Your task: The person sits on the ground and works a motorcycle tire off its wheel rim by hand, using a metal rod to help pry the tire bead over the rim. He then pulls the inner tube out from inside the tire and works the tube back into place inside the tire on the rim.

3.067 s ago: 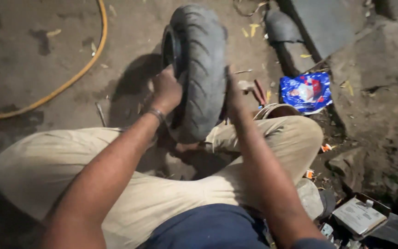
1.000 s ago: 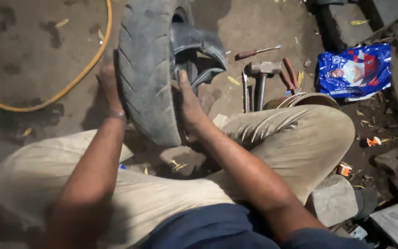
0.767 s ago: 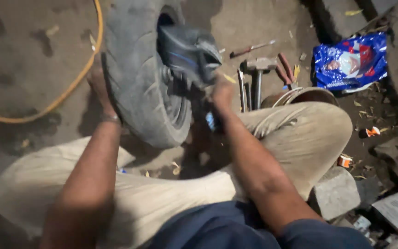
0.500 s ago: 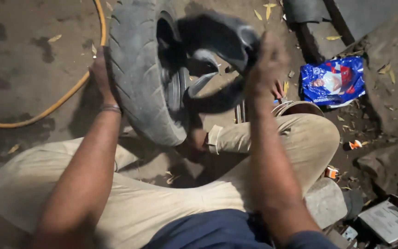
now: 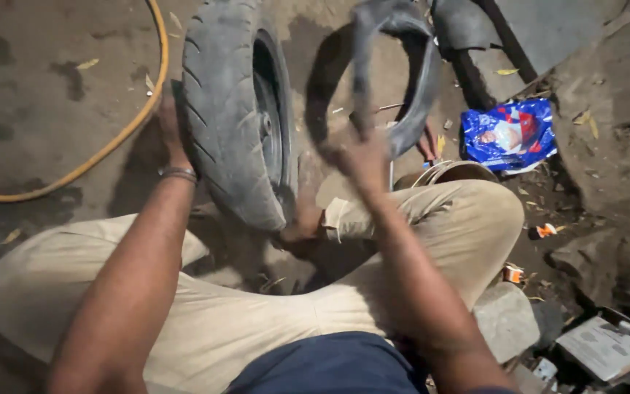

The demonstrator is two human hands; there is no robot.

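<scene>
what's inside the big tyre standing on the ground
Inside the tyre a dark wheel rim shows. The inner tube is out, held by the right hand. The tyre's cavity is hidden.

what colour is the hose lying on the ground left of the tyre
Yellow-orange; the hose shows best in the head view, curving across the ground.

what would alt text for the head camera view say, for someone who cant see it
A seated person's right hand lifts a limp black inner tube while the left hand steadies an upright tyre on a dirt floor. A yellow hose curves at left; a blue plastic bag lies at right.
</scene>
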